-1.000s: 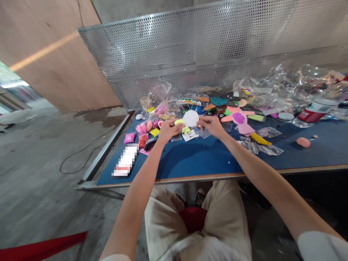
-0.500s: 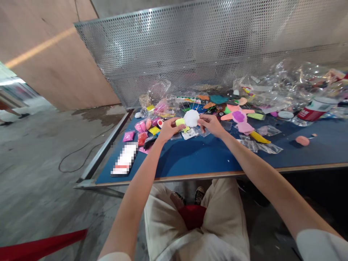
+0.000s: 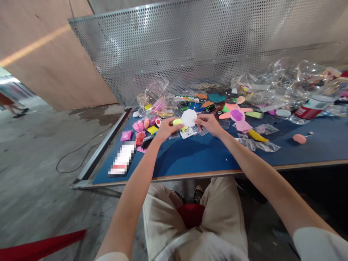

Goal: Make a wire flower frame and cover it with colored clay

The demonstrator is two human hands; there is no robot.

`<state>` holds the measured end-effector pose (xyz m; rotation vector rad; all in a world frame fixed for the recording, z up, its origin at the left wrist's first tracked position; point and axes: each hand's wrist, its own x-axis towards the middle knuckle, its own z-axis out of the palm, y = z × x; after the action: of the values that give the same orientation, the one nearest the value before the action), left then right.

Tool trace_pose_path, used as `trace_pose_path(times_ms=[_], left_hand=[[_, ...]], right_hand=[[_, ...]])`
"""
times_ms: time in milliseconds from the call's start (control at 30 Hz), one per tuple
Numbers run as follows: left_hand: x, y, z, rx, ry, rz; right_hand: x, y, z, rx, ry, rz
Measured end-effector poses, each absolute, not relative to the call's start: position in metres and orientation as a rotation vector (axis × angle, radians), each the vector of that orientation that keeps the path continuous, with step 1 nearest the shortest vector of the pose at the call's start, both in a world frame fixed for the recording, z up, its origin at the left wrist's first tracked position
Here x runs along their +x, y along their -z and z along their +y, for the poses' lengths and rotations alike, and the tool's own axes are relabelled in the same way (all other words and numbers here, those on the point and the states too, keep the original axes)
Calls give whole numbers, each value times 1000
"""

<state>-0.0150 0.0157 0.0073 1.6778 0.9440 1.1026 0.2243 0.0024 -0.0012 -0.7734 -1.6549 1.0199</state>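
Both of my hands are raised over the blue table (image 3: 195, 156) and meet at a round white clay lump (image 3: 189, 117). My left hand (image 3: 165, 128) pinches a small yellow-green clay piece (image 3: 178, 122) against the lump's left side. The lump's right edge is pinched by the closed fingers of my right hand (image 3: 208, 124). Thin wires stick up from the top of the lump. Small clear bags and a white scrap lie on the table just under my hands.
Coloured clay packets (image 3: 141, 130) lie left of my hands, a pink and purple clay figure (image 3: 239, 117) to the right. Crumpled clear plastic (image 3: 285, 85) and a red-labelled bottle (image 3: 310, 107) fill the far right. A perforated metal panel (image 3: 190, 50) backs the table. A pink blob (image 3: 299, 138) lies alone.
My hands hold the white lump the same way. The view has shifted slightly, so everything sits a little higher and further left in the picture.
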Motion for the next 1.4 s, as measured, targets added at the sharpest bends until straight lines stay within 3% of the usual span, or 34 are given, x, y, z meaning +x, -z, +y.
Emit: trace_pose_path(times_ms=[600,933,1400], left_hand=[[-10,-5,19,1608,-1333,920],[-9,-1,20,1353,-1078,951],[-15,-5,18,1467,-1141,973]], right_hand=[[224,1,0,-831,-927,-1646],[228,4,4,-841,-897,-1696],[228,6,9,-850,-915,-1552]])
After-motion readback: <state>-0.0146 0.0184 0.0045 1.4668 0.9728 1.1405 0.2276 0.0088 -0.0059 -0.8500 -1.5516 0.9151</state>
